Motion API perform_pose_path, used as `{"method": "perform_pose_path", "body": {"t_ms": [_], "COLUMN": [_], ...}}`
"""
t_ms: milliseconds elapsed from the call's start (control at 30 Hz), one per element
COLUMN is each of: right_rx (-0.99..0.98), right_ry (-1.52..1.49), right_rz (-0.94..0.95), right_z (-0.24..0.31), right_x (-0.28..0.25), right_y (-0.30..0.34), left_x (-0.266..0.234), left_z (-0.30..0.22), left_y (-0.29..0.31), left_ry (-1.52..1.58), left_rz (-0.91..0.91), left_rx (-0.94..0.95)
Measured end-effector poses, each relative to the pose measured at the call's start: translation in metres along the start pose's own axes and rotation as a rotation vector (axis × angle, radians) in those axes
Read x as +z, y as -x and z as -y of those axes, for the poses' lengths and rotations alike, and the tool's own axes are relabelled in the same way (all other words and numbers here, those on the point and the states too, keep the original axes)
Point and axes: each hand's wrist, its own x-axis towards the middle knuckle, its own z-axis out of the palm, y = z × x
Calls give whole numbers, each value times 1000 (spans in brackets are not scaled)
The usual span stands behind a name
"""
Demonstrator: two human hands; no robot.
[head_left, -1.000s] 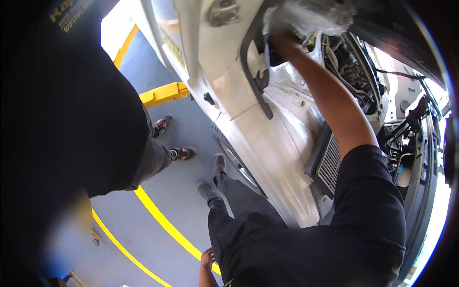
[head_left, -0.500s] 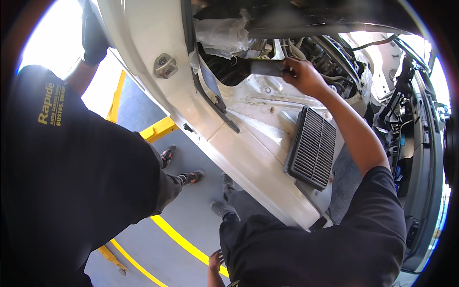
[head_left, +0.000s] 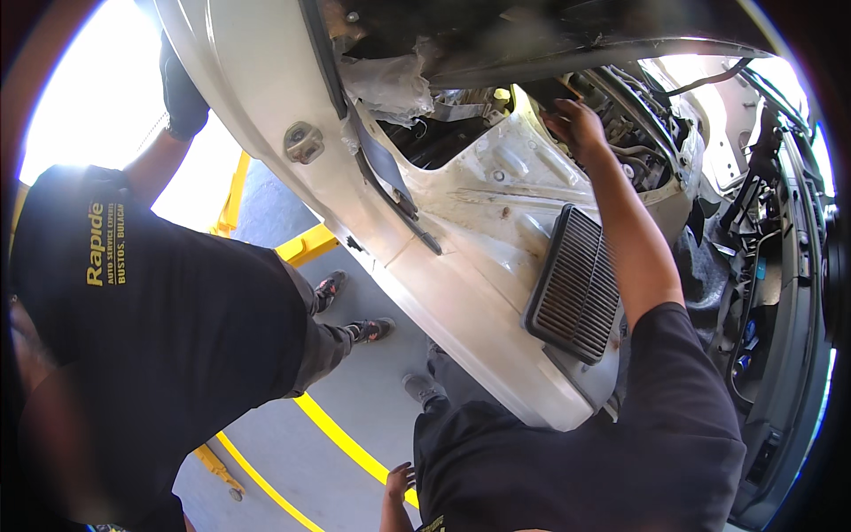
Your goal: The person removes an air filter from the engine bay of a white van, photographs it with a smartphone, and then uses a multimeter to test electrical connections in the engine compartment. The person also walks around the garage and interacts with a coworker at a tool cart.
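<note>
My right hand [head_left: 578,129] is over the engine bay, its fingers closed around the edge of a dark flat piece [head_left: 548,92]. Shade and the hand hide most of that piece, and I cannot make out its kind. Below my right forearm, a pleated rectangular air filter [head_left: 574,284] in a black frame rests tilted on the whitish car body [head_left: 470,293]. My left hand [head_left: 401,481] hangs low at the bottom of the view, beside my dark shirt. Its fingers are loosely apart, and nothing shows in them.
A co-worker in a dark shirt [head_left: 204,310] stands at the left, one gloved hand [head_left: 183,93] at the car's edge. Crumpled clear plastic [head_left: 386,84] hangs by the opening. Yellow lift arms [head_left: 306,244] stand low beside the car. A black dashboard-like panel [head_left: 789,310] is at the right.
My right hand has moved slightly right and deeper over the engine bay. The dark piece has swung from left of the hand to just beyond it. The view has shifted a little.
</note>
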Motion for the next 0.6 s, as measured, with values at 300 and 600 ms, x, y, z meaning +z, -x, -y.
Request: {"method": "perform_pose_path", "body": {"t_ms": [300, 600], "right_rx": [53, -76], "right_ry": [106, -21], "right_rz": [117, 142], "right_z": [-28, 82], "right_x": [8, -72], "right_y": [13, 88], "left_x": [-5, -25], "left_z": [5, -63], "left_y": [25, 39], "left_ry": [47, -125], "left_rz": [-57, -13], "left_rx": [27, 226]}}
